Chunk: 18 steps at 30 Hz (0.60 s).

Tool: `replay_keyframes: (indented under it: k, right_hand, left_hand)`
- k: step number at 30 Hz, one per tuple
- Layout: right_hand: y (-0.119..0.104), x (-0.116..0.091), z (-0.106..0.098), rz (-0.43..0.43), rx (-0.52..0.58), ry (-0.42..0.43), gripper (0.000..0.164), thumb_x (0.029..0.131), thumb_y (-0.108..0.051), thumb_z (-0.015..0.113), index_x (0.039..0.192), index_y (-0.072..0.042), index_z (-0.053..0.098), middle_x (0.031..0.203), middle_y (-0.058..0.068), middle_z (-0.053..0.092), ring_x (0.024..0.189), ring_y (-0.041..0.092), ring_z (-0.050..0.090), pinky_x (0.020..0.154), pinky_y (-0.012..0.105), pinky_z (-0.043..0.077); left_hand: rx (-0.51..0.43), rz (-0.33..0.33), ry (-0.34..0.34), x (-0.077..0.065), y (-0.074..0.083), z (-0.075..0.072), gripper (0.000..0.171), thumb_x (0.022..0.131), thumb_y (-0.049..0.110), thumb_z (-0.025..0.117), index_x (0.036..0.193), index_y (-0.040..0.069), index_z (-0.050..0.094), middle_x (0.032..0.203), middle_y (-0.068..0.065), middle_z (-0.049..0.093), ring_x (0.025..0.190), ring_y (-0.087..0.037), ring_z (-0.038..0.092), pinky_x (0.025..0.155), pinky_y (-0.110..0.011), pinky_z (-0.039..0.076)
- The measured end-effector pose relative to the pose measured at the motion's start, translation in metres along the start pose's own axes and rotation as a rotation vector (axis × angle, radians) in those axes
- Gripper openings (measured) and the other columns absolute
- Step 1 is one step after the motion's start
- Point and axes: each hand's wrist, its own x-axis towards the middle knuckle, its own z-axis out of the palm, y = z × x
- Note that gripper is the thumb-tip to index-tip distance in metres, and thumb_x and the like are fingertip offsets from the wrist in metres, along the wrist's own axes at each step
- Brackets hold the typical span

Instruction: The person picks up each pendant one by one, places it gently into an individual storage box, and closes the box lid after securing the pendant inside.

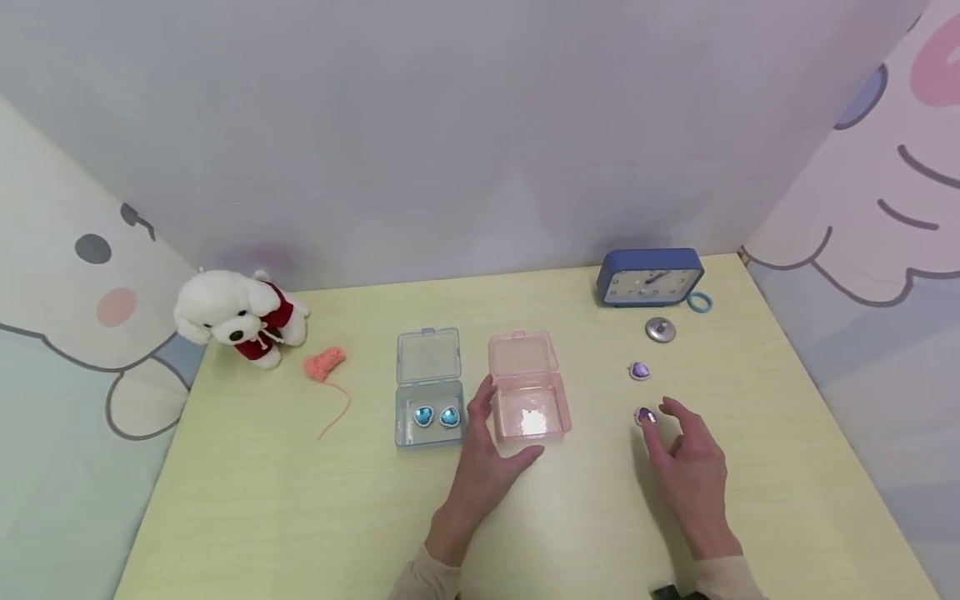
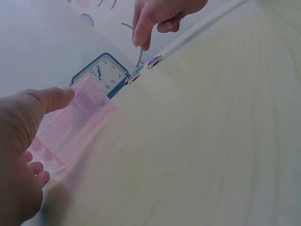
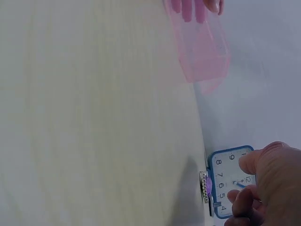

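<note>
My left hand is beside an open pink plastic box, its thumb and fingers spread around the near left corner. Whether its fingertips touch the box, I cannot tell. Over on the right, my right hand hovers just above the nearer purple gem ornament, thumb and index finger apart. The left wrist view shows a gap between that hand and the nearer ornament. A second purple gem ornament lies farther back. Nothing is inside the pink box.
Left of the pink box stands an open blue box with two blue gem ornaments. Farther left are orange yarn and a white toy dog. A blue clock, light-blue ring and metal lid-like disc sit back right.
</note>
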Motion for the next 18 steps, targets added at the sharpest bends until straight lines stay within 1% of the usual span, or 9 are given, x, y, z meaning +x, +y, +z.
replay_keyframes:
  k: [2,4,5,6,7,9,11,15,18]
  right_hand:
    - [0.004,-0.003,-0.001,0.046,-0.035,-0.028,0.044,0.087,-0.007,0.083,0.128,-0.001,0.068,0.092,0.013,0.066,0.055,0.006,0.048,0.055,0.025,0.037]
    - [0.007,-0.005,-0.002,0.119,-0.053,-0.078,0.049,0.09,-0.013,0.082,0.135,-0.003,0.065,0.107,0.017,0.069,0.074,0.021,0.064,0.069,0.034,0.049]
    - [0.008,-0.006,-0.002,0.157,-0.06,-0.105,0.052,0.091,-0.017,0.081,0.138,-0.004,0.063,0.118,0.019,0.069,0.087,0.029,0.068,0.078,0.041,0.051]
    - [0.009,-0.007,-0.002,0.191,-0.064,-0.13,0.055,0.092,-0.021,0.081,0.141,-0.005,0.061,0.128,0.02,0.068,0.1,0.037,0.069,0.085,0.049,0.051]
    - [0.011,-0.008,-0.002,0.221,-0.064,-0.152,0.059,0.093,-0.025,0.08,0.144,-0.006,0.058,0.137,0.021,0.064,0.113,0.043,0.066,0.092,0.057,0.049]
    - [0.013,-0.01,-0.002,0.258,-0.065,-0.181,0.063,0.094,-0.03,0.079,0.148,-0.008,0.055,0.147,0.022,0.059,0.132,0.049,0.056,0.101,0.066,0.043]
    - [0.016,-0.011,0.0,0.251,-0.066,-0.175,0.064,0.092,-0.028,0.081,0.147,-0.008,0.055,0.147,0.022,0.059,0.132,0.049,0.056,0.1,0.066,0.043]
    - [0.021,-0.01,0.004,0.189,-0.058,-0.14,0.063,0.089,-0.021,0.084,0.144,-0.005,0.057,0.143,0.024,0.061,0.127,0.05,0.058,0.097,0.066,0.044]
    - [0.024,-0.007,0.006,0.168,-0.053,-0.136,0.062,0.089,-0.019,0.084,0.143,-0.005,0.058,0.142,0.025,0.061,0.126,0.051,0.057,0.097,0.066,0.044]
  left_hand:
    - [-0.003,0.002,0.003,0.0,-0.001,-0.001,0.115,0.079,0.014,0.094,0.166,0.019,0.017,0.168,-0.003,0.034,0.154,-0.034,0.038,0.119,-0.062,0.035]
    - [-0.003,0.006,0.005,-0.001,-0.003,-0.002,0.115,0.079,0.013,0.094,0.165,0.017,0.017,0.168,-0.004,0.033,0.154,-0.033,0.037,0.12,-0.062,0.034]
    - [-0.004,0.007,0.006,-0.001,-0.003,-0.002,0.115,0.079,0.013,0.093,0.165,0.017,0.018,0.168,-0.005,0.034,0.154,-0.033,0.037,0.12,-0.062,0.034]
    - [-0.004,0.008,0.008,0.0,-0.003,-0.002,0.115,0.079,0.012,0.093,0.165,0.016,0.018,0.167,-0.005,0.035,0.154,-0.033,0.037,0.12,-0.061,0.034]
    - [-0.004,0.005,0.009,0.0,-0.004,-0.002,0.114,0.079,0.012,0.093,0.165,0.016,0.018,0.167,-0.006,0.035,0.154,-0.033,0.037,0.121,-0.061,0.034]
    - [-0.003,0.001,0.009,0.0,-0.004,-0.003,0.113,0.08,0.012,0.093,0.164,0.016,0.018,0.166,-0.007,0.036,0.154,-0.032,0.037,0.121,-0.06,0.034]
    - [-0.002,-0.006,0.008,0.001,-0.004,-0.003,0.112,0.08,0.013,0.093,0.164,0.016,0.019,0.165,-0.007,0.037,0.154,-0.032,0.038,0.121,-0.06,0.034]
    - [-0.005,-0.01,0.005,0.002,-0.004,-0.002,0.109,0.081,0.015,0.092,0.163,0.016,0.02,0.164,-0.006,0.038,0.153,-0.031,0.039,0.121,-0.06,0.034]
    - [-0.014,-0.017,0.005,0.002,-0.005,0.0,0.107,0.082,0.016,0.092,0.162,0.017,0.022,0.163,-0.005,0.039,0.153,-0.03,0.04,0.121,-0.06,0.034]
